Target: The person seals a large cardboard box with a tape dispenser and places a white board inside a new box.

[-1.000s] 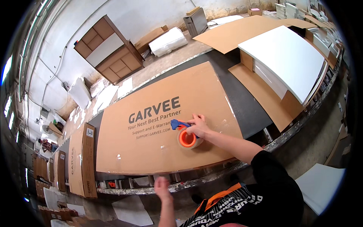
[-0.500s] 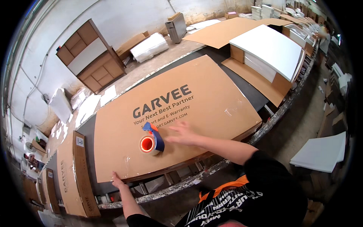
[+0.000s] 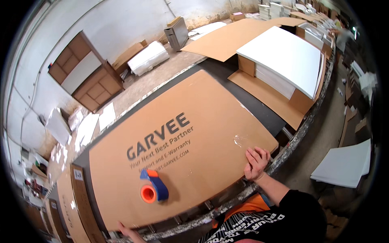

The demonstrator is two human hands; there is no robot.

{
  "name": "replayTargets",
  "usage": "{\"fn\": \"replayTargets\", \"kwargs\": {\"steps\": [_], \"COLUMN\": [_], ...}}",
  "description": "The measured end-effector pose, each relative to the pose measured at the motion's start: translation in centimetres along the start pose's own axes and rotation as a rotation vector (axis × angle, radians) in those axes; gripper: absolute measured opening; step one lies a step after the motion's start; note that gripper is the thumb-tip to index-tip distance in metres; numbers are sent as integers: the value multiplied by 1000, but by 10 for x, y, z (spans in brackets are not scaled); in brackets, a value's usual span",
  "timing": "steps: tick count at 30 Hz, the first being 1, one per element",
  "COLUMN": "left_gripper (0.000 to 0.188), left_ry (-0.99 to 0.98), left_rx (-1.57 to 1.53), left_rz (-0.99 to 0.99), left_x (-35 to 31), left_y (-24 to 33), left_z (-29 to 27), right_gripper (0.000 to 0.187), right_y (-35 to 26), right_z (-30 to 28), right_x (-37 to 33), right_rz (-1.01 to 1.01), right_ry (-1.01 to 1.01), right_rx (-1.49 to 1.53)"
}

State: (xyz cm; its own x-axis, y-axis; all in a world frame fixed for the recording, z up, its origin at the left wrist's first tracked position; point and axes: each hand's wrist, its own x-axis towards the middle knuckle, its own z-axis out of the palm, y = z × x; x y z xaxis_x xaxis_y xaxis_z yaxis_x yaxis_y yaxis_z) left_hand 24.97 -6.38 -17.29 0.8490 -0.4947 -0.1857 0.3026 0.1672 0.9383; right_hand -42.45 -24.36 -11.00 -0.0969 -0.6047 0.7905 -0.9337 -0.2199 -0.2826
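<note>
A large flat brown cardboard box (image 3: pixel 214 141) with dark printing lies on the conveyor in front of me. On its top, toward the near side, stands a blue tape dispenser (image 3: pixel 161 187) with an orange-cored roll; neither hand touches it. My right hand (image 3: pixel 256 163) is at the near right corner, fingers curled over the top edge. Down at the near left corner, my left hand (image 3: pixel 126 231) holds the box's edge. Only part of that hand shows, and the fingers below the edge are hidden.
Further right on the conveyor (image 3: pixel 273 115) is an opened carton with a white panel (image 3: pixel 283 56). More brown boxes (image 3: pixel 77 198) stand close on the left. White sheets (image 3: pixel 342 164) lie on the floor at right. A brown panelled cabinet (image 3: pixel 87 73) leans by the wall.
My right hand has moved from beside the tape dispenser to the box's near right corner. The box has shifted and turned slightly toward me, carrying the dispenser. My left hand stays at the near left corner.
</note>
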Motion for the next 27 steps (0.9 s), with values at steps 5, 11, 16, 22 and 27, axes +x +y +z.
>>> {"fn": "replayTargets", "kwargs": {"steps": [5, 11, 16, 22, 27], "left_gripper": [69, 71, 73, 65, 37], "left_ry": [112, -38, -238, -1026, -619], "left_rx": [321, 556, 786, 1365, 1014], "left_rz": [-139, -401, -535, -838, -59], "left_x": [-200, -391, -504, -497, -479], "left_y": [-34, -90, -96, -5, 33], "left_z": [94, 178, 171, 202, 150], "right_gripper": [37, 48, 56, 88, 80], "right_y": [115, 211, 51, -51, -131], "right_z": [75, 266, 249, 198, 161], "right_x": [81, 220, 315, 200, 126], "right_rz": [-147, -432, -182, -557, 224], "right_ry": [-62, -299, -1166, -1584, -1769], "right_rx": [294, 128, 429, 1192, 1627]}}
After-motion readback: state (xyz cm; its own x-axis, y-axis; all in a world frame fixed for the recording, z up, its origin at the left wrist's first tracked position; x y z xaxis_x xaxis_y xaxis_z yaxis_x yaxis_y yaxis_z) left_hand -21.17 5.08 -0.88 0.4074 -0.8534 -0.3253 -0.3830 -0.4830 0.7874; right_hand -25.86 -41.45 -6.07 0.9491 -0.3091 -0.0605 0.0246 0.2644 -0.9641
